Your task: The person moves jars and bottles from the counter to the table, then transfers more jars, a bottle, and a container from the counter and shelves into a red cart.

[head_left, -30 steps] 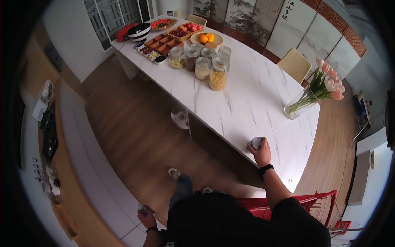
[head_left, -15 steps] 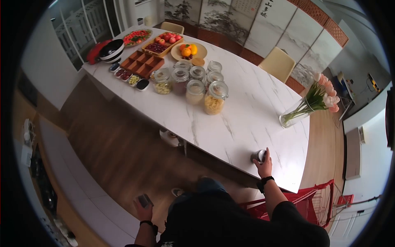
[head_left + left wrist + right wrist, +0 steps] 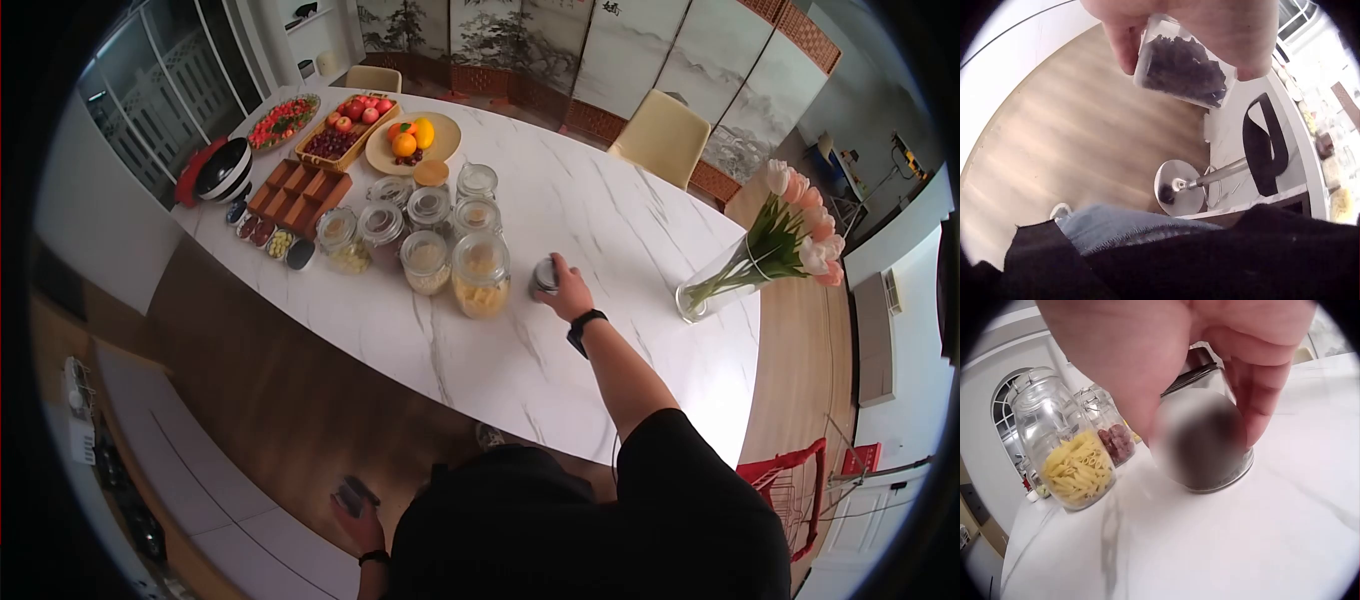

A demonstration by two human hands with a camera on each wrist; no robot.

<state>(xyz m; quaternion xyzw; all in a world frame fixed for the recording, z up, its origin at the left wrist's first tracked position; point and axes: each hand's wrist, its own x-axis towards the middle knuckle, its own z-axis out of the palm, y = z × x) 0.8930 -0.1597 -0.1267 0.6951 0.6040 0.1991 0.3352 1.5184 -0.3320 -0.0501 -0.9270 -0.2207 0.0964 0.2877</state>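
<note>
My right hand grips a small glass jar on the marble-patterned table, thumb and fingers on either side of it. In the right wrist view, the jar's wire clasp shows under the palm, and its middle is blurred. Just left of it stands a clip-top jar of penne pasta, with a jar of reddish-brown pieces behind. My left hand hangs low beside my body, away from the table. It holds a clear plastic container of dark, crinkled dried pieces, pinched between thumb and fingers.
Several glass jars cluster left of my right hand. Beyond are a brown compartment tray, a fruit plate and a fruit basket. A tulip vase stands right; a red cart sits beyond the table's end.
My right hand has carried the small jar leftward along the table, from near the front edge to beside the jar cluster. My left hand keeps hold of the plastic container.
</note>
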